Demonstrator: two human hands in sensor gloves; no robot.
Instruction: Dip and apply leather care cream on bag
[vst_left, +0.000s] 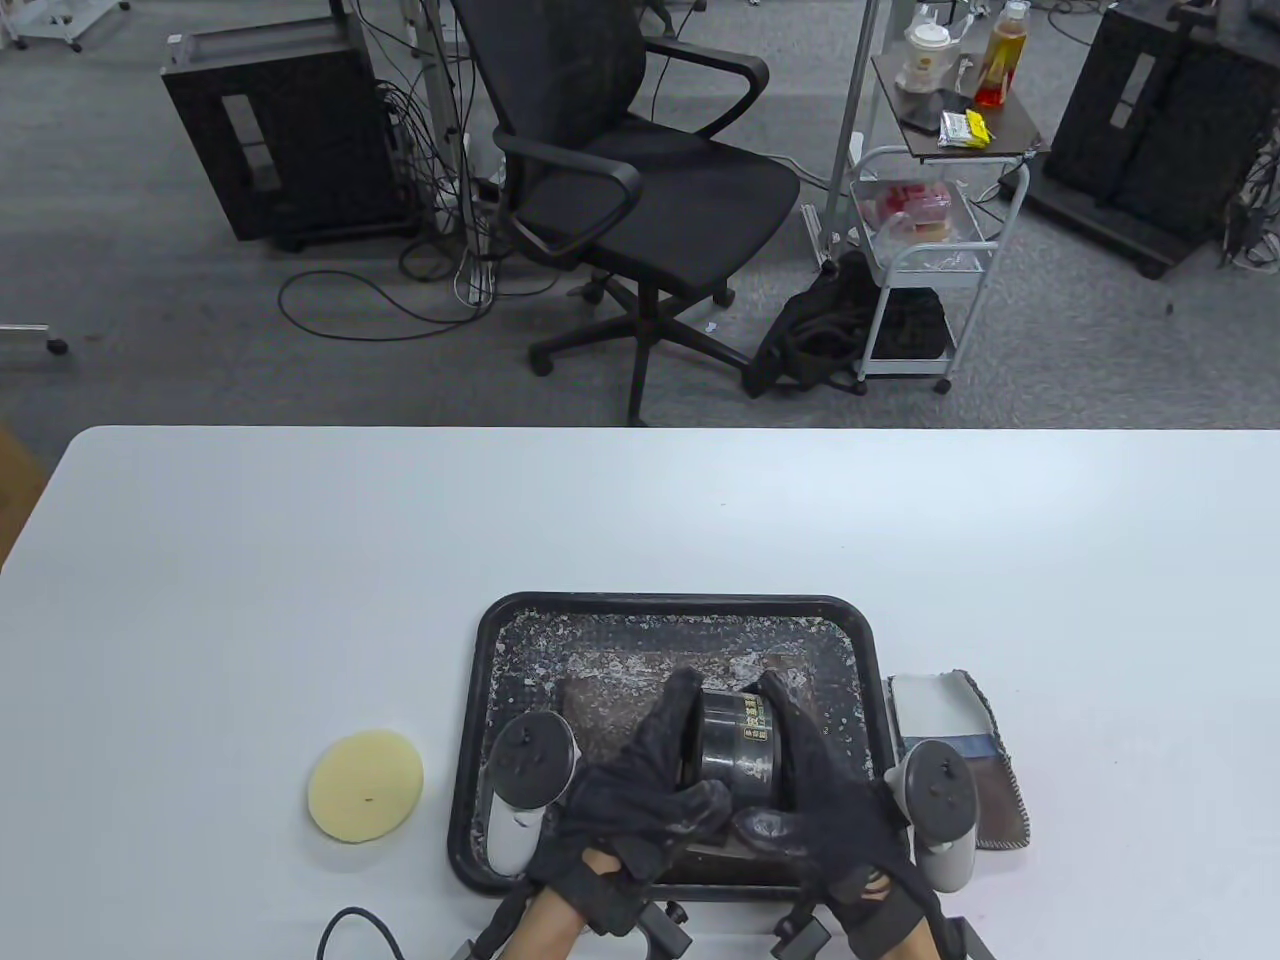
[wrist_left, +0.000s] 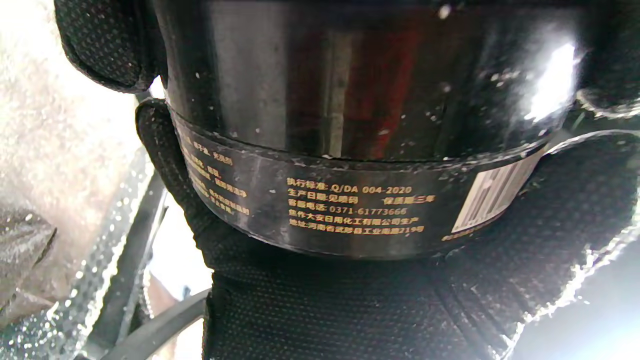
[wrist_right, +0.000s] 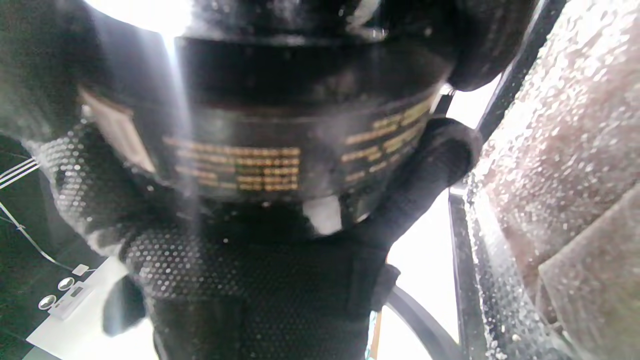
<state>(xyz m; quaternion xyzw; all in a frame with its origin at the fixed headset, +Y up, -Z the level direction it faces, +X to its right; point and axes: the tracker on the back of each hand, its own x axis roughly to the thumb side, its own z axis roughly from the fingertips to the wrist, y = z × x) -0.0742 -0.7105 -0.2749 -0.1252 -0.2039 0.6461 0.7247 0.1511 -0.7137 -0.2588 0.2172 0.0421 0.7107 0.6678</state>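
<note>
A black jar of leather care cream (vst_left: 738, 752) with gold print lies on its side, lifted over the black tray (vst_left: 670, 604). My left hand (vst_left: 655, 765) grips its glossy lid end (wrist_left: 350, 75). My right hand (vst_left: 812, 790) wraps round the labelled body (wrist_right: 240, 165). Under them in the tray lies the brown leather bag (vst_left: 615, 700), flecked with white; it also shows at the right edge of the right wrist view (wrist_right: 575, 210). Whether the lid is loose I cannot tell.
A round yellow sponge pad (vst_left: 365, 787) lies on the white table left of the tray. A folded cloth with a grey-and-brown edge (vst_left: 950, 725) lies right of the tray. Beyond the table's far edge stand an office chair (vst_left: 640, 170) and a trolley.
</note>
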